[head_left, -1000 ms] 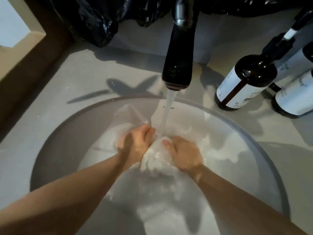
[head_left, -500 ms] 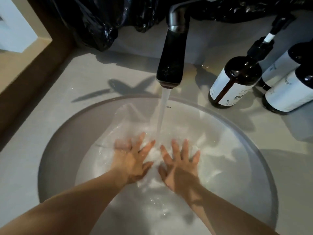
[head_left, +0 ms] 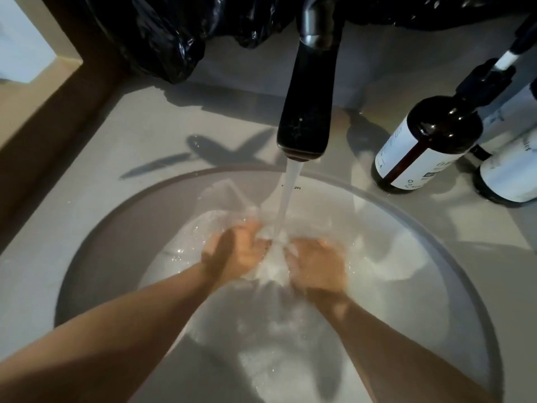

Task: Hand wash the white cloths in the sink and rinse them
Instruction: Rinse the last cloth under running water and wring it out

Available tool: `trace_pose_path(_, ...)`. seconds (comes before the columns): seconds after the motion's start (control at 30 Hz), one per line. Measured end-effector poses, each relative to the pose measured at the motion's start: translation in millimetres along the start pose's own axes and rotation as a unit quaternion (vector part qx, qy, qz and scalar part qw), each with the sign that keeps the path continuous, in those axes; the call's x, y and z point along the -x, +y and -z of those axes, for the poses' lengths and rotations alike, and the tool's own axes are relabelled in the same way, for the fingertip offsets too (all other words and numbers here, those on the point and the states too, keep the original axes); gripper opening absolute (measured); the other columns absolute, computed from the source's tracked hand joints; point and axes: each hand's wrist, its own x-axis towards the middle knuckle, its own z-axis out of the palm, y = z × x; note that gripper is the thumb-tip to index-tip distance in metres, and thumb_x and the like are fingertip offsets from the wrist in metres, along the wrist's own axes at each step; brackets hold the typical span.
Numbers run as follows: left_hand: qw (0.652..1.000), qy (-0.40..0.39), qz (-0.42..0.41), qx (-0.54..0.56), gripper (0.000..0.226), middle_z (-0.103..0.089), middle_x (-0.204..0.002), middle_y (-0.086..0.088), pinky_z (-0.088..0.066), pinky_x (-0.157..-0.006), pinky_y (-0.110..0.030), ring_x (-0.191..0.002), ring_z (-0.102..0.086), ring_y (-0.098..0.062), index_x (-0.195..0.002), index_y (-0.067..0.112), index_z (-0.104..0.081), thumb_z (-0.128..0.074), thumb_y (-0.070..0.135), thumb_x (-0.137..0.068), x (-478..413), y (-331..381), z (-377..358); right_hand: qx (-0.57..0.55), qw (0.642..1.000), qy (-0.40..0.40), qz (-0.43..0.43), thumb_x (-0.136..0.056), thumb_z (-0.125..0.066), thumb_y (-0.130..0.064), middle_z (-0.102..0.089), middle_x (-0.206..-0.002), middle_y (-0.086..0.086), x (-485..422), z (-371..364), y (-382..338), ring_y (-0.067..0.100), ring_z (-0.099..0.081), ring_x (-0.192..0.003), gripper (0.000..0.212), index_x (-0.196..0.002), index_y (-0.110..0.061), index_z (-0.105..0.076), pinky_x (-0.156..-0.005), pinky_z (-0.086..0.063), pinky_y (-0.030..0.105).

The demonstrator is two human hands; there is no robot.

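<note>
A white cloth [head_left: 273,264] lies bunched in the water of the round sink [head_left: 87,257], right under the running stream from the black faucet [head_left: 308,112]. My left hand [head_left: 238,251] grips the cloth's left side with curled fingers. My right hand [head_left: 316,264] grips its right side, blurred by motion. More white cloth [head_left: 377,257] lies spread under the water across the basin, with one corner [head_left: 223,193] up the back wall. The fingertips are hidden in cloth and splashing water.
Dark pump bottles with white labels [head_left: 424,144] [head_left: 511,173] stand on the grey counter at the right. A black plastic bag [head_left: 162,33] hangs at the back. A brown wooden frame [head_left: 52,117] borders the counter on the left.
Half a second ago both hands lay flat with fingers spread on the submerged cloth; now they have curled and gathered the cloth between them under the stream, as they did one second ago.
</note>
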Motion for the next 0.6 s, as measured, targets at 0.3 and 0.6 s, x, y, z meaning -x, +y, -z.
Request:
trace_pose_path(0.3,0.936,-0.124,0.080,0.319,0.018,-0.053,-0.042,0.008,-0.039,-0.044,-0.019,-0.050,-0.048,-0.012,-0.049,0.018,-0.061,-0.076,0.023,-0.057,9,-2,67,-0.313,0.948,-0.054,-0.036,-0.094,-0.050,-0.043,-0.061,-0.119,-0.014,32,81,22,0.006,-0.056,-0.100,0.039,-0.093,-0.009,-0.069,-0.088,-0.041,0.029)
trace_pose_path(0.6,0.991,0.111,-0.028,0.066,0.024,-0.066,-0.094,-0.009,-0.047,-0.073,-0.030,-0.086,-0.061,-0.026,-0.100,0.014,-0.061,-0.041,0.024,-0.095,30,24,64,-0.169,0.972,0.149,-0.071,-0.095,-0.041,-0.049,-0.057,-0.084,0.000,51,77,-4,0.030,-0.057,-0.088,0.027,-0.107,-0.026,-0.050,-0.074,-0.039,0.034)
